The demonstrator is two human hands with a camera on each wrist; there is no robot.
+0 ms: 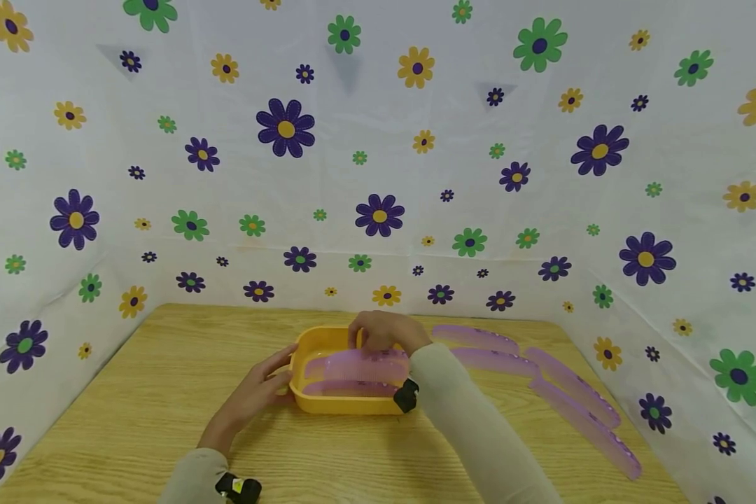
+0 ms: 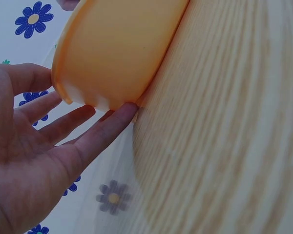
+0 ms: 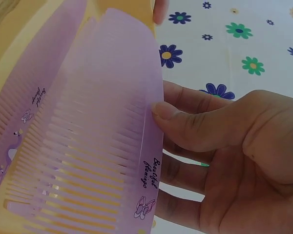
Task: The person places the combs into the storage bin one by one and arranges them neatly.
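Note:
A yellow plastic tray (image 1: 353, 406) with raised sides stands on the table, with purple combs inside it. My left hand (image 1: 261, 388) touches the tray's left end; in the left wrist view its straight fingers (image 2: 68, 124) rest against the outer wall. Over the tray, my right hand (image 1: 384, 332) pinches a translucent purple comb (image 3: 102, 97) by its spine between thumb and fingers, teeth facing away from the palm. Another purple comb (image 1: 346, 388) lies along the tray's near side, and part of a further one shows behind the held comb.
To the right of the tray, several more purple combs lie on the wooden table (image 1: 164, 392): one comb (image 1: 475, 337) at the back, another comb (image 1: 494, 360) before it, and a slanted comb (image 1: 586, 427) near the right edge. A flower-patterned cloth (image 1: 327, 175) surrounds the table.

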